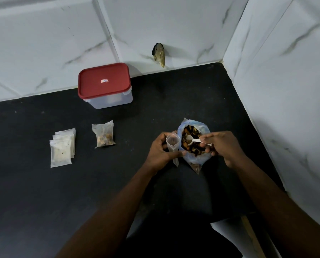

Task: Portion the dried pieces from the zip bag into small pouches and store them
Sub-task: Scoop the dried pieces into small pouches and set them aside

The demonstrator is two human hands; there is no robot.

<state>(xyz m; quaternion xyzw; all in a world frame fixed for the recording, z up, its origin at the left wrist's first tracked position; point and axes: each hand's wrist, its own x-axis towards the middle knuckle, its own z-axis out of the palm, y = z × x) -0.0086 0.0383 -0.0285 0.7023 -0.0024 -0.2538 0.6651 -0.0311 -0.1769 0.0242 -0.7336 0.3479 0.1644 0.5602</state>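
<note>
A clear zip bag [202, 129] with a blue rim stands open on the black counter, full of brown dried pieces [190, 133]. My right hand [222, 146] holds a small white spoon [193, 140] whose bowl sits inside the bag's mouth. Just left of the bag, my left hand [161, 149] holds a small clear pouch [172, 143] upright with its mouth open. One filled pouch [103, 135] lies further left. A stack of flat small pouches [62, 146] lies at the far left.
A clear box with a red lid [104, 84] stands shut at the back by the tiled wall. The black counter [44, 192] ends in a corner, with marble-look walls behind and to the right. A brownish object [159, 54] sticks out of the back wall.
</note>
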